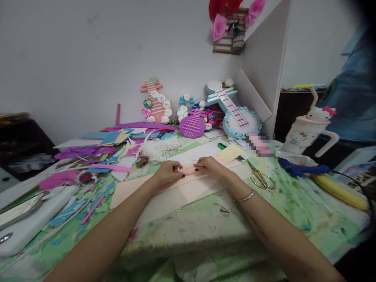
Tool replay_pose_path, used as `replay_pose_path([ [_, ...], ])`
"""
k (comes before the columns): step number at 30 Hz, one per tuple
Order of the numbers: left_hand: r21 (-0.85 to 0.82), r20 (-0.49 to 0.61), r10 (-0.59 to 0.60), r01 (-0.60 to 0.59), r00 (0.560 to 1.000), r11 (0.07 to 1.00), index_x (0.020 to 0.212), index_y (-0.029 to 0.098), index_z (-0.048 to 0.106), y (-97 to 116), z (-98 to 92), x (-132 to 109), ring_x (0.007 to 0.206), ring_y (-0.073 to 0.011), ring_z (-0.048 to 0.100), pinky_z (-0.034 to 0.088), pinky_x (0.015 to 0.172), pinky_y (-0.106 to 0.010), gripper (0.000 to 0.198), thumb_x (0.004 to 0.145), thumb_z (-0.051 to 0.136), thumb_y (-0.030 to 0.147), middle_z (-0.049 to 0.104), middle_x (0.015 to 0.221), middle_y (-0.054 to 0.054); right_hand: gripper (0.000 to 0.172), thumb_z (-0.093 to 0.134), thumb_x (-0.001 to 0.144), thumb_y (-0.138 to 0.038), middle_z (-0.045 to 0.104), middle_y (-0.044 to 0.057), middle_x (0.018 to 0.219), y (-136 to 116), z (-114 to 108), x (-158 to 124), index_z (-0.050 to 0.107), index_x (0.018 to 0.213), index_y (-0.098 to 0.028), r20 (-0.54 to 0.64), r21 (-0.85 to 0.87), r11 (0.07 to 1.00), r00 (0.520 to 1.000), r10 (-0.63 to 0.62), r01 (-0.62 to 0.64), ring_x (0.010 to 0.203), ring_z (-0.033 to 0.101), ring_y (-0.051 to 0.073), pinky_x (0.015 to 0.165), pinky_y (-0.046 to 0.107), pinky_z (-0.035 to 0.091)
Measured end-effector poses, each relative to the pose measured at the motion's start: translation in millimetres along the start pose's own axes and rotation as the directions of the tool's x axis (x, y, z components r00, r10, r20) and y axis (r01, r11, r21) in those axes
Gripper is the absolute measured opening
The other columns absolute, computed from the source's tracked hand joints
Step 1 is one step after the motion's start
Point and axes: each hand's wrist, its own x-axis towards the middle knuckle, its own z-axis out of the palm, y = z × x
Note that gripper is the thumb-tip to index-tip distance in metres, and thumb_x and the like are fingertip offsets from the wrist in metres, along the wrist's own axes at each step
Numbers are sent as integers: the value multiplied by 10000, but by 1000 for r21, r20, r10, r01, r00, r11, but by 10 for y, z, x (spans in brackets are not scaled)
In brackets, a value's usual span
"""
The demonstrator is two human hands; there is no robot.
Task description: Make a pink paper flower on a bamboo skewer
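My left hand (169, 173) and my right hand (210, 168) meet over a long peach paper sheet (126, 191) lying across the table. Between their fingertips runs a narrow peach paper strip (188, 170), with the fingers of both hands closed at its ends. Whether the strip is loose or part of the sheet, I cannot tell. A pale translucent sheet (164, 206) lies under the near edge. Close to my right hand are a yellow paper piece (230, 153), a green-capped marker (222, 146) and gold-handled scissors (261, 176).
Coloured paper scraps (102, 172) and white string (161, 149) cover the left side, near a phone (22, 209). Lute-shaped crafts (192, 123) stand against the wall. At right are a blue glue gun (302, 167), a banana (339, 191) and a tumbler (305, 135).
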Motion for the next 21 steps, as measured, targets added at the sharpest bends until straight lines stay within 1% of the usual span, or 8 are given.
replay_pose_path([
  [4, 28, 31, -21, 20, 999, 999, 780, 141, 662, 81, -29, -13, 502, -85, 391, 272, 507, -209, 282, 630, 666, 380, 429, 502, 61, 250, 469, 863, -167, 666, 108, 857, -28, -23, -5, 711, 913, -129, 24, -35, 999, 1000, -21, 21, 713, 588, 138, 645, 220, 387],
  [6, 42, 41, -8, 7, 999, 999, 772, 145, 660, 112, -27, -22, 504, -85, 392, 270, 508, -209, 264, 644, 654, 375, 434, 503, 60, 248, 467, 859, -157, 660, 109, 863, -21, -30, -18, 707, 919, -131, 29, -25, 999, 999, -26, 27, 719, 586, 141, 644, 224, 386],
  [10, 60, 60, 26, -29, 998, 998, 774, 145, 656, 135, -17, -29, 507, -89, 408, 287, 519, -209, 249, 675, 626, 371, 459, 505, 54, 252, 497, 800, -91, 657, 90, 867, 4, -43, -38, 705, 928, -154, 34, -16, 1000, 999, -26, 27, 728, 582, 138, 650, 219, 381],
  [15, 86, 62, 4, -10, 998, 996, 712, 140, 651, 126, -54, -13, 525, -97, 450, 307, 523, -207, 245, 666, 636, 380, 531, 530, 29, 282, 525, 726, -41, 663, 67, 841, 35, -49, -40, 715, 899, -159, 31, -8, 999, 999, 43, -43, 717, 580, 127, 655, 203, 381],
  [18, 93, 65, -21, 15, 998, 996, 659, 142, 648, 132, -74, -8, 522, -100, 459, 317, 525, -206, 238, 668, 636, 380, 547, 510, 22, 251, 567, 725, -84, 654, 64, 841, 14, -54, -40, 706, 922, -155, 23, 5, 998, 998, 58, -58, 698, 573, 123, 641, 203, 377],
  [21, 112, 44, -10, 5, 999, 994, 636, 142, 646, 137, -66, -9, 522, -96, 455, 317, 530, -207, 231, 677, 629, 369, 554, 515, 19, 199, 595, 765, -173, 639, 71, 827, -55, -54, -31, 692, 937, -144, 25, 13, 1000, 1000, 12, -12, 699, 565, 128, 630, 206, 371],
])
